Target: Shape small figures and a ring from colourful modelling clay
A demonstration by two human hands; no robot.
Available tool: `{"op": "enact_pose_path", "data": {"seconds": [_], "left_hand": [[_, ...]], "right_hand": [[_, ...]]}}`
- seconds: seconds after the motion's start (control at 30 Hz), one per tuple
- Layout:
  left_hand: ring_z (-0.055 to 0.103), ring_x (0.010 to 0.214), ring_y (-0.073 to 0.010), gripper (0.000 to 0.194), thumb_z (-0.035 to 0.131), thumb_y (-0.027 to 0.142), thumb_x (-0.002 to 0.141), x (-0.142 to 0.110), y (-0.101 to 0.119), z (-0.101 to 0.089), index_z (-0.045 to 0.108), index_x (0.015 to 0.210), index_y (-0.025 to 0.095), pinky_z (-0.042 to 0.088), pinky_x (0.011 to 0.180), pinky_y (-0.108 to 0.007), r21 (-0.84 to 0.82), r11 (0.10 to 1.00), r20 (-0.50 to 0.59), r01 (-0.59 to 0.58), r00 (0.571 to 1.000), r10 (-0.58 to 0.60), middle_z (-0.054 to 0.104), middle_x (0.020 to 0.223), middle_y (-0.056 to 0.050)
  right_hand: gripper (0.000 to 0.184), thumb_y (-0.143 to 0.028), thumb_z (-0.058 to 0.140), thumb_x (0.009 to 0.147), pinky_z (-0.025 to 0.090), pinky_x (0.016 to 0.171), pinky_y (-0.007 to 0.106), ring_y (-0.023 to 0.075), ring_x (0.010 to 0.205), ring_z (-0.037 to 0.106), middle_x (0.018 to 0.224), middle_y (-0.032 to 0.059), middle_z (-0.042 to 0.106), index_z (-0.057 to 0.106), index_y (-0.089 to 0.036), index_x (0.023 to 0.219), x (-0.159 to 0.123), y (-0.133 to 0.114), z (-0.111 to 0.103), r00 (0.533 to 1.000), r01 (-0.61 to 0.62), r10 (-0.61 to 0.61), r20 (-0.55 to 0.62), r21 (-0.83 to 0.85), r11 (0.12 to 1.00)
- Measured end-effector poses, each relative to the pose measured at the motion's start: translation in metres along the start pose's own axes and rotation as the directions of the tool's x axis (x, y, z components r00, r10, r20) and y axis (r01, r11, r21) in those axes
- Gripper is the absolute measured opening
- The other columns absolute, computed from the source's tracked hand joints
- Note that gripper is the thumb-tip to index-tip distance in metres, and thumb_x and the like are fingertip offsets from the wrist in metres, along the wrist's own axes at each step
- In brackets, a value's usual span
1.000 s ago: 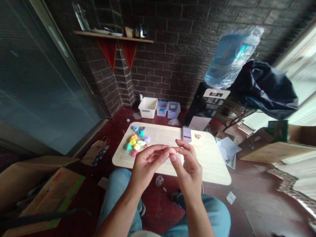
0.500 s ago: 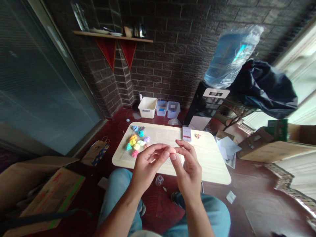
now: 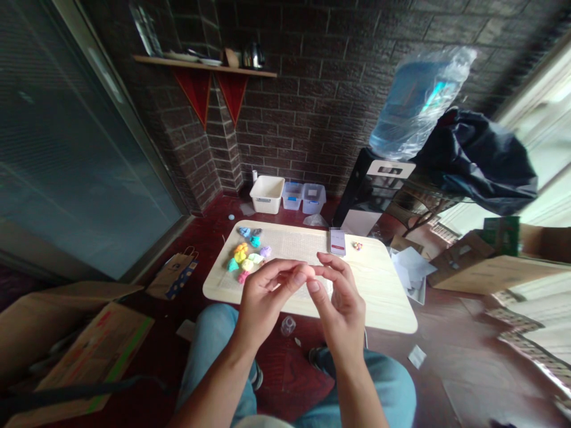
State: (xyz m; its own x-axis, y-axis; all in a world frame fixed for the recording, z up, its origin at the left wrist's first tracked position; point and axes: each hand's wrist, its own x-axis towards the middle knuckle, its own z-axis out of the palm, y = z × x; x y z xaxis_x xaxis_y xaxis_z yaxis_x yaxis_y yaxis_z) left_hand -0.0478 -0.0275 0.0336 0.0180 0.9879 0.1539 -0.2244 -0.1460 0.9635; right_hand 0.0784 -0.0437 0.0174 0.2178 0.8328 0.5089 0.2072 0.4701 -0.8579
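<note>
My left hand (image 3: 266, 299) and my right hand (image 3: 339, 303) meet above a pale wooden lap board (image 3: 377, 297), with a small pale pink lump of modelling clay (image 3: 307, 271) pinched between their fingertips. The lump is partly hidden by my fingers. To the left of my hands, several soft clay pieces (image 3: 243, 258) in yellow, teal, pink, blue and lilac lie on a printed grid sheet (image 3: 285, 245). A smartphone (image 3: 338, 242) rests at the board's far edge, and a tiny multicoloured clay bit (image 3: 357, 245) sits to its right.
A small clear bottle (image 3: 288, 326) stands on the red floor below the board. Beyond it are a white bin (image 3: 266, 194) and clear plastic boxes (image 3: 303, 199). Cardboard boxes (image 3: 75, 345) lie at lower left, with a paper bag (image 3: 173, 276) near the board.
My hands stay almost in place, pinching the pale pink lump. My fingertips shift only slightly, and the clay pieces on the board have not moved.
</note>
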Motion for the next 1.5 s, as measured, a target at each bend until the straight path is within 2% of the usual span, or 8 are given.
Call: {"op": "enact_pose_path", "data": {"seconds": [0.37, 0.63, 1.0, 1.3, 1.5], "left_hand": [[0.07, 0.087, -0.0181, 0.018, 0.075, 0.031, 0.077, 0.0016, -0.0051, -0.0014, 0.076, 0.091, 0.02, 0.055, 0.08, -0.026, -0.043, 0.999, 0.004, 0.023, 1.0, -0.023, 0.077, 0.094, -0.005], [0.069, 0.091, -0.0162, 0.024, 0.075, 0.029, 0.078, 0.0008, -0.0081, -0.0025, 0.074, 0.102, 0.023, 0.054, 0.08, -0.023, -0.07, 0.995, 0.061, 0.067, 0.996, -0.063, 0.076, 0.1, -0.003], [0.069, 0.087, -0.0159, 0.017, 0.074, 0.028, 0.078, -0.0005, -0.0031, -0.0009, 0.074, 0.093, 0.019, 0.053, 0.08, -0.024, -0.075, 0.996, 0.062, 0.055, 0.997, -0.051, 0.076, 0.095, -0.005], [0.07, 0.086, -0.0129, 0.012, 0.075, 0.028, 0.078, 0.001, -0.0089, -0.0032, 0.075, 0.089, 0.022, 0.054, 0.079, -0.019, -0.077, 0.995, 0.049, 0.06, 0.997, -0.056, 0.077, 0.092, 0.0], [0.071, 0.092, -0.0146, 0.018, 0.072, 0.028, 0.081, 0.0002, -0.0081, -0.0033, 0.076, 0.099, 0.025, 0.055, 0.082, -0.021, -0.094, 0.994, 0.088, 0.057, 0.995, -0.049, 0.077, 0.1, -0.002]], "right_hand": [[0.012, -0.027, 0.068, 0.085, 0.04, 0.102, 0.049, 0.025, 0.119, 0.053, 0.121, 0.0065, 0.059, 0.07, -0.027, 0.096, 0.0005, -0.0001, 0.0, 1.0, 0.011, -0.011, -0.005, -0.037, 0.999], [0.009, -0.025, 0.065, 0.087, 0.042, 0.101, 0.046, 0.0238, 0.118, 0.054, 0.119, 0.0065, 0.059, 0.068, -0.026, 0.096, 0.0008, -0.0016, 0.0006, 1.0, 0.0, -0.001, -0.024, -0.042, 0.999], [0.009, -0.024, 0.064, 0.088, 0.039, 0.103, 0.043, 0.0217, 0.119, 0.052, 0.12, 0.0044, 0.058, 0.067, -0.027, 0.096, -0.0006, -0.0015, 0.002, 1.0, -0.012, 0.012, -0.011, -0.001, 1.0], [0.018, -0.025, 0.067, 0.087, 0.041, 0.102, 0.044, 0.0227, 0.12, 0.052, 0.12, 0.0048, 0.058, 0.069, -0.03, 0.104, -0.0017, 0.0021, 0.0012, 1.0, -0.027, 0.028, -0.014, 0.057, 0.998], [0.021, -0.023, 0.066, 0.087, 0.043, 0.101, 0.042, 0.022, 0.119, 0.054, 0.12, 0.0045, 0.06, 0.071, -0.031, 0.105, -0.0009, 0.0032, 0.0012, 0.999, -0.03, 0.031, -0.013, 0.056, 0.998]]}}
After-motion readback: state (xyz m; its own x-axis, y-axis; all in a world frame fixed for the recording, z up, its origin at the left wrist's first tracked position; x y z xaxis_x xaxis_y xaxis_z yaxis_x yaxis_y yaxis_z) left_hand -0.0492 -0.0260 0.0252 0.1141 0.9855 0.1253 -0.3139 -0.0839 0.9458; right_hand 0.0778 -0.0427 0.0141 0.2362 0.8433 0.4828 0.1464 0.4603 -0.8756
